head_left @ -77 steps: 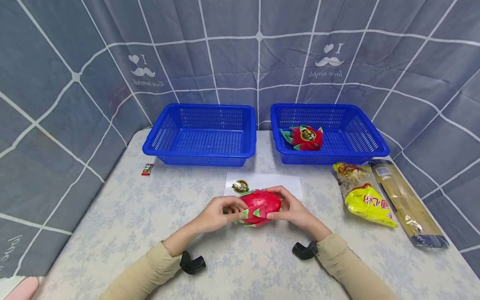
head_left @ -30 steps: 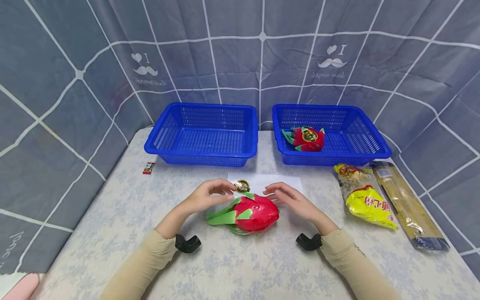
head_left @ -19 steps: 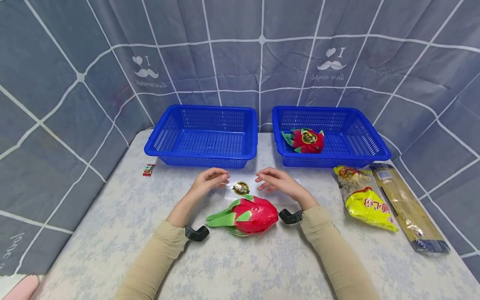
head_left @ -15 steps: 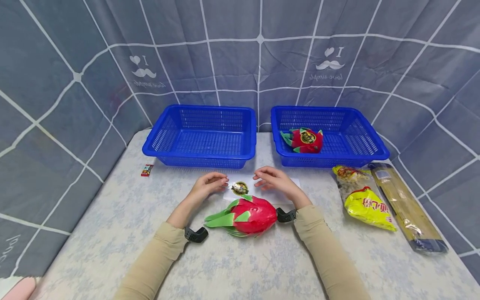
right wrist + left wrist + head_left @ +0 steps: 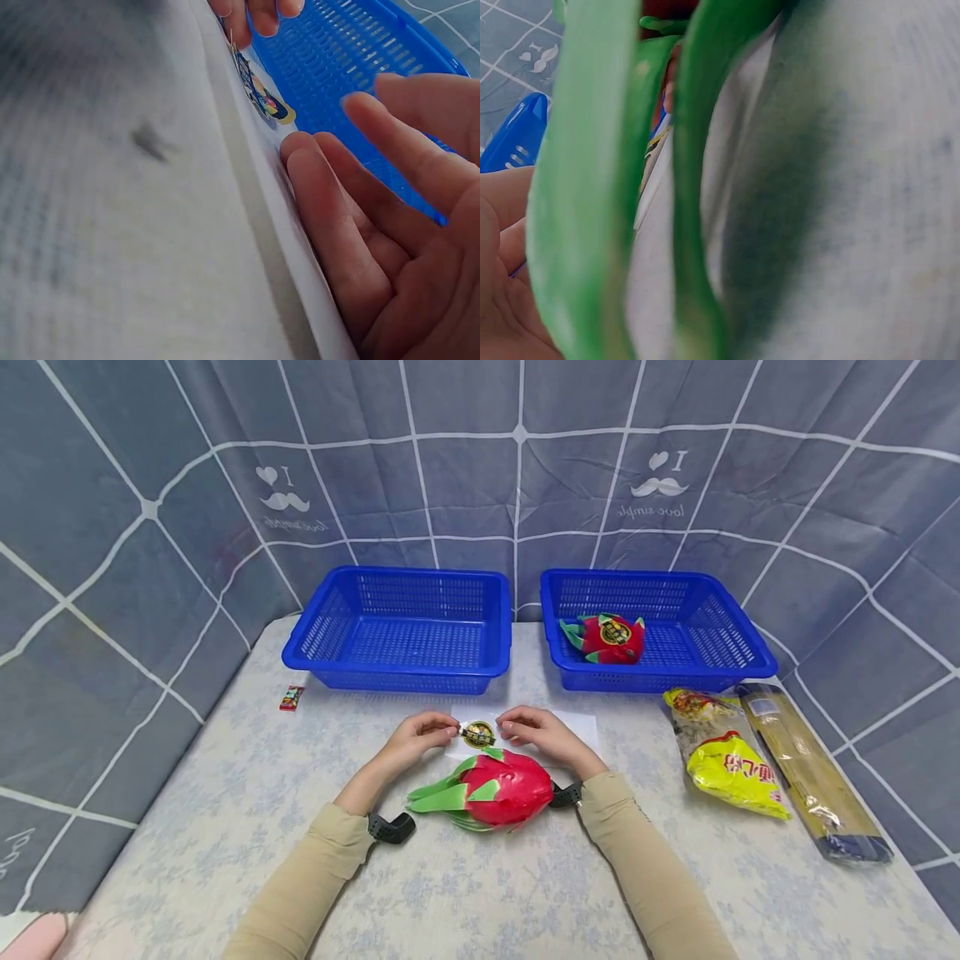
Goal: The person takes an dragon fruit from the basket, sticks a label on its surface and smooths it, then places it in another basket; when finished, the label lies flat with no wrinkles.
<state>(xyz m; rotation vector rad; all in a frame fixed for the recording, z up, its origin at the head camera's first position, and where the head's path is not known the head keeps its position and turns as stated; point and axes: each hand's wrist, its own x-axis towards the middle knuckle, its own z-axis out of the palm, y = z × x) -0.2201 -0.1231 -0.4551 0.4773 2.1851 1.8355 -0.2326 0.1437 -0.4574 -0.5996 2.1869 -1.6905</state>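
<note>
An oval black-and-gold sticker (image 5: 478, 734) lies on a strip of white paper (image 5: 579, 731) at the table's middle. My left hand (image 5: 408, 743) has its loosely bent fingertips right at the sticker's left edge. On the other side my right hand (image 5: 551, 742) reaches in, fingertips close to the sticker's right edge. The right wrist view shows its fingers relaxed beside the paper, with the sticker (image 5: 264, 101) beyond them. In front of the paper, between my wrists, a red dragon fruit (image 5: 512, 789) lies on its side. Its green leaves (image 5: 577, 195) fill much of the left wrist view.
Two blue baskets stand at the back: the left basket (image 5: 397, 683), and the right basket (image 5: 667, 680) holding a stickered dragon fruit (image 5: 613, 639). A yellow food bag (image 5: 731, 768) and a long clear-wrapped pack (image 5: 817, 777) lie at right. A small red packet (image 5: 292, 697) lies at left.
Both hands have let go of the dragon fruit and moved forward beyond it to the sticker. The fruit now lies on the table. Most recently the right hand has come closer to the sticker.
</note>
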